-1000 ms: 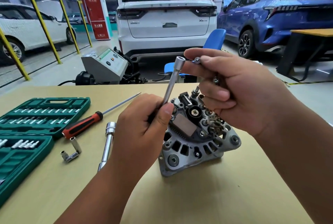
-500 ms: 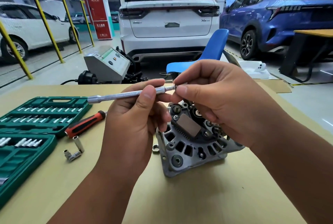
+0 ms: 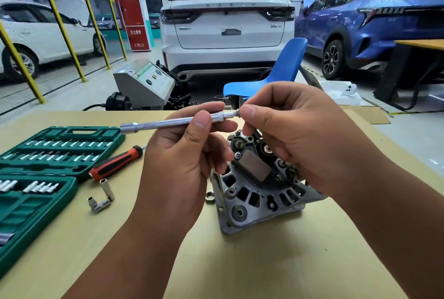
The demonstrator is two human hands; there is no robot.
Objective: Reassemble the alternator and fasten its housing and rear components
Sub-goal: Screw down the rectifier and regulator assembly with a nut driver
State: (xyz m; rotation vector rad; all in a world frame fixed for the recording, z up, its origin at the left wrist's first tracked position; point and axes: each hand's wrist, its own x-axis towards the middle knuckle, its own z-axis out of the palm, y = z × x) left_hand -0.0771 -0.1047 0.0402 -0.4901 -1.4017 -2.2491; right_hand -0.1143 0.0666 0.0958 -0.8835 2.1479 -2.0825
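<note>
From the head camera, the left hand point(image 3: 177, 154) is curled around a slim metal socket bar point(image 3: 168, 123), thumb pressed on top, holding it almost level above the counter point(image 3: 264, 262) with its wider end pointing left. The right hand point(image 3: 300, 135) pinches a small fastener point(image 3: 237, 113) between thumb and forefinger right at the bar's right tip; the other fingers are folded in, and whether the fastener is seated in the tip cannot be told. The alternator point(image 3: 254, 193) sits on the counter just below both hands, tilted, its rear face up and towards the camera, showing the black rear parts, a grey rectangular block and the slotted aluminium housing. A small metal ring point(image 3: 209, 196) lies on the counter touching or just beside the housing's left edge. Further left lie an L-shaped socket piece point(image 3: 102, 196) and a red-and-black screwdriver point(image 3: 115, 162), next to an open green socket case point(image 3: 48, 154) with rows of bits. Beyond the counter stand a grey machine point(image 3: 144, 84), a blue chair point(image 3: 286, 67), a white car point(image 3: 225, 22) seen from the rear and a blue car point(image 3: 374, 22) to the right.
</note>
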